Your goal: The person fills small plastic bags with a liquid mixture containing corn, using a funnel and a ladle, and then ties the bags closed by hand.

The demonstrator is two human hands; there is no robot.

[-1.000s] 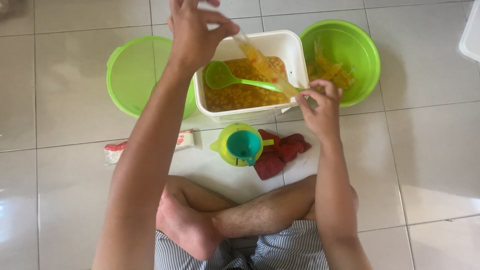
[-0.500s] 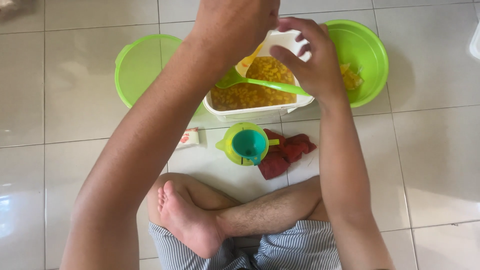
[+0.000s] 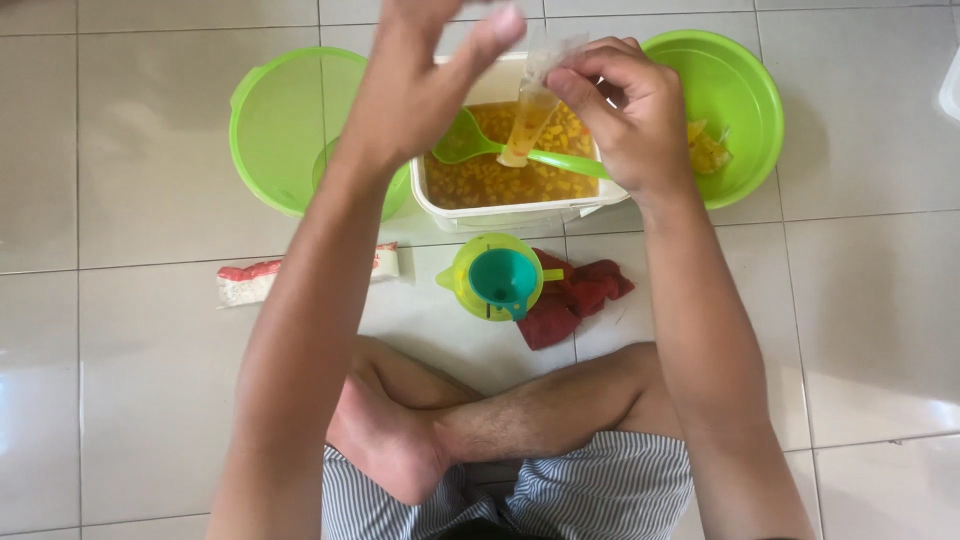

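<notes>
Up close, the right hand (image 3: pixel 625 115) is closed around the neck of a slim clear bag (image 3: pixel 530 115), thumb and fingers pinching the plastic near its top; the bag hangs upright with yellow-orange filling in its lower part. Just beside it the left hand (image 3: pixel 420 85) is raised with fingers spread and loose, holding nothing, its fingertips near the bag's top but, as far as can be seen, apart from it. Below them sits a white tub (image 3: pixel 520 205), well filled with the same yellow mix, and a green ladle (image 3: pixel 470 145) lies across it, bowl to the left. Flanking the tub are a green lid (image 3: pixel 275 125) on the left and a green bowl (image 3: pixel 745 110) on the right, which holds a few filled bags (image 3: pixel 707 150). Nearer the crossed legs stand a teal-and-green funnel (image 3: pixel 500 280), a red cloth (image 3: pixel 575 300) touching it, and a white-and-red packet (image 3: pixel 250 283) on the tiles. Judging by this, one bag is part-filled and not yet closed, few are done, and much mix remains.
</notes>
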